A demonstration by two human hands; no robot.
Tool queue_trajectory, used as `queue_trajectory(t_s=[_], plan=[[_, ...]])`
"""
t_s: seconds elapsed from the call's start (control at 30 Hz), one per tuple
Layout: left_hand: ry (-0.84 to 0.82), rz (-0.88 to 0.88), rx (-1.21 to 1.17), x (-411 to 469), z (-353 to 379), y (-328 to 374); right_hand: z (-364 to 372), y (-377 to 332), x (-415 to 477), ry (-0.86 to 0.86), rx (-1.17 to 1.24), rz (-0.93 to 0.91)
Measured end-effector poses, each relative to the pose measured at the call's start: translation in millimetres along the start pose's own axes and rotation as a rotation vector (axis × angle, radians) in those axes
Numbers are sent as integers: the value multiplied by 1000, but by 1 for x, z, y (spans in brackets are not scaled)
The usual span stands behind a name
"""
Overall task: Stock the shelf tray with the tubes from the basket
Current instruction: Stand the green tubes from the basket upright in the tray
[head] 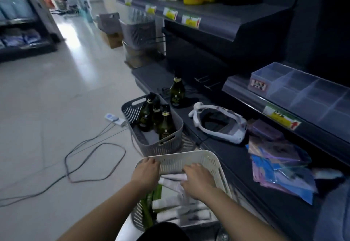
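Note:
A cream slatted basket (191, 160) sits low in front of me, tilted up at its far end. My left hand (146, 172) grips its far-left rim. My right hand (198, 181) reaches inside, fingers curled over several white tubes (170, 203) that lie piled in the basket beside some green tubes (151, 201). Whether the fingers pinch a tube is hidden. The clear divided shelf tray (303, 91) stands on the shelf at the upper right, its compartments holding nothing.
A grey basket (166, 146) with three dark bottles stands just beyond; another bottle (177, 92) stands on the bottom shelf. A white headset (217, 125) and flat packets (280, 165) lie on the low shelf. Cables (94, 157) and a power strip cross the floor at left.

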State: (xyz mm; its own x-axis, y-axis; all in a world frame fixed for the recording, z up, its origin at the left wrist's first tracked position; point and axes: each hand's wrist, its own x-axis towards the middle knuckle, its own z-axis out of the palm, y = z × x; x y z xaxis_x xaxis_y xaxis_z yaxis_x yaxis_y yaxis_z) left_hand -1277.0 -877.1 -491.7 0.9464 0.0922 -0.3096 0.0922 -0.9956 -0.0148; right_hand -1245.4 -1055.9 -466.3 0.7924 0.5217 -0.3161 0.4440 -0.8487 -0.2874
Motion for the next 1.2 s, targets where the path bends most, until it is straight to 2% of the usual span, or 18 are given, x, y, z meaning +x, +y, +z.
queue_trajectory(t_s=[0.23, 0.53, 0.63, 0.77, 1.03, 1.2], plan=[[-181, -21, -59, 33, 73, -11, 65, 5, 50, -114, 58, 19], [-289, -42, -159, 86, 152, -25, 145, 19, 113, -295, 46, 5], [-306, -43, -281, 100, 178, -29, 170, 16, 132, -350, 85, 13], [-451, -170, -386, 112, 209, -29, 198, 14, 153, -384, 198, 59], [-461, -363, -703, 123, 228, -31, 265, 1, 188, -467, 609, 374], [-442, -519, -768, 130, 235, -35, 291, -5, 207, -415, 1045, 674]])
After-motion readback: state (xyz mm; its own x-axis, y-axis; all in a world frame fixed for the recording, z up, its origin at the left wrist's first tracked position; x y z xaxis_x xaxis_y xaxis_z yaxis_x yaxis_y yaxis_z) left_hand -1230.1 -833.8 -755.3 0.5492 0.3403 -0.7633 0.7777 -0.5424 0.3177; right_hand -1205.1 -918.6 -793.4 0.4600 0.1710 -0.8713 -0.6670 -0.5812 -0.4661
